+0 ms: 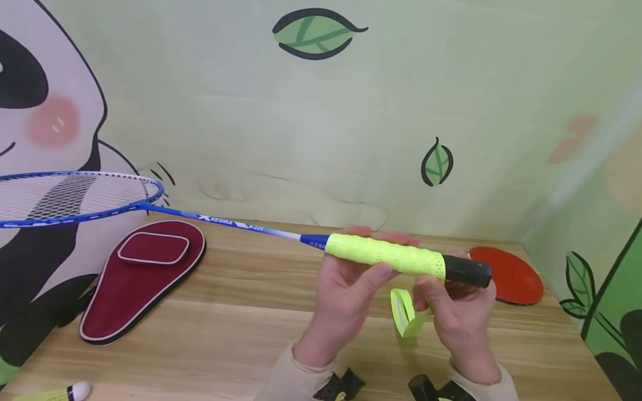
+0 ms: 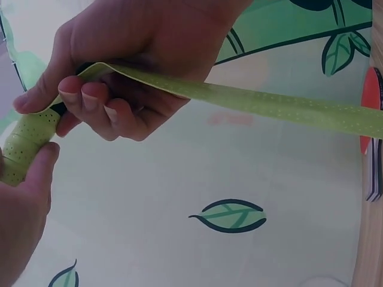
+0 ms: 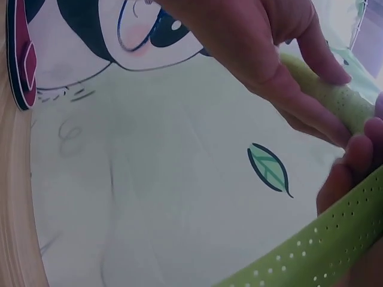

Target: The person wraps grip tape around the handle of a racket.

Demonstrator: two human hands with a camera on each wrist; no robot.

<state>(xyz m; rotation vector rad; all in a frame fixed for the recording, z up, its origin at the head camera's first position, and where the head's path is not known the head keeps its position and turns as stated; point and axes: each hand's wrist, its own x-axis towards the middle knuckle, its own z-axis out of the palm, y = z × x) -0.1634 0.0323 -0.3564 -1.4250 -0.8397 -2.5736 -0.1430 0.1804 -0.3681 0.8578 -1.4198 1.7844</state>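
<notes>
A blue and white badminton racket (image 1: 271, 229) is held in the air above the table, its strung head to the left. Perforated yellow-green grip tape (image 1: 383, 253) wraps most of the handle; the butt end (image 1: 466, 270) is bare black. My left hand (image 1: 341, 303) grips the wrapped part from below, thumb on the near side. With thumb and fingers, my right hand (image 1: 463, 320) pinches the tape at the edge of the wrapping, by the black end. From that hand a loose tape strip (image 2: 281, 109) runs off in the left wrist view; in the head view it hangs as a loop.
On the wooden table (image 1: 241, 334), a dark red paddle case (image 1: 145, 295) lies at left and a red table tennis paddle (image 1: 509, 278) at right, partly behind my right hand. A shuttlecock (image 1: 77, 391) sits at the near left corner. A printed wall (image 1: 321, 122) rises behind.
</notes>
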